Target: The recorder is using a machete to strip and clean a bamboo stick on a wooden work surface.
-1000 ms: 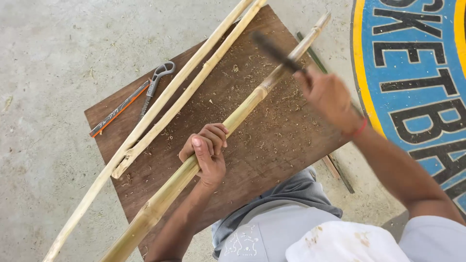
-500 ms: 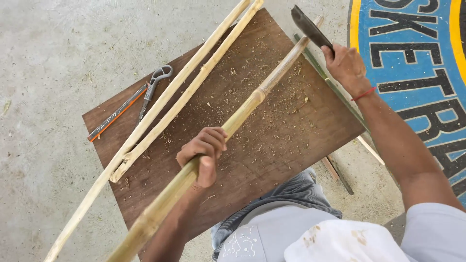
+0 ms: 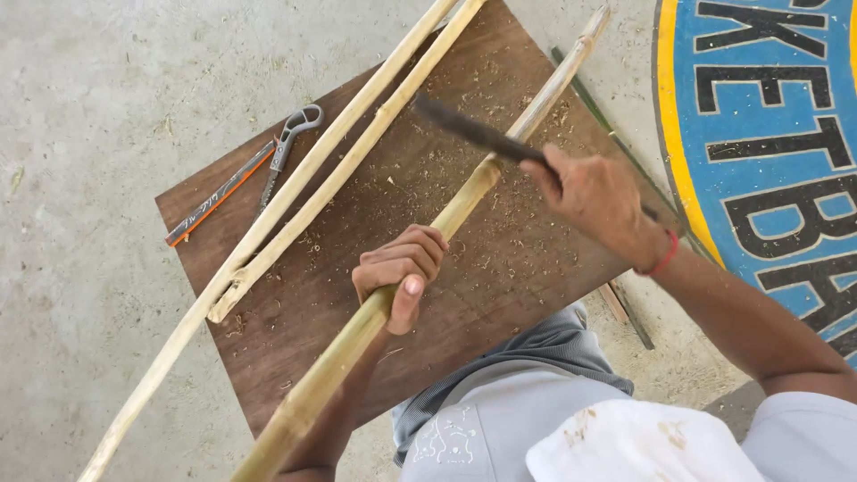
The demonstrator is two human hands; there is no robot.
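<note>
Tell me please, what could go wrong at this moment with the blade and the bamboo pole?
1. The blade in the right hand meets the bamboo pole not far above the left hand; a slip along the pole might reach those fingers.
2. The pole is gripped by that hand alone, so it might roll under a blow.
3. The person's knees lie just below the pole.

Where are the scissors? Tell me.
The scissors lie at the upper-left corner of the brown board, between the orange-and-black strip and the two loose bamboo poles, clear of both hands.
</note>
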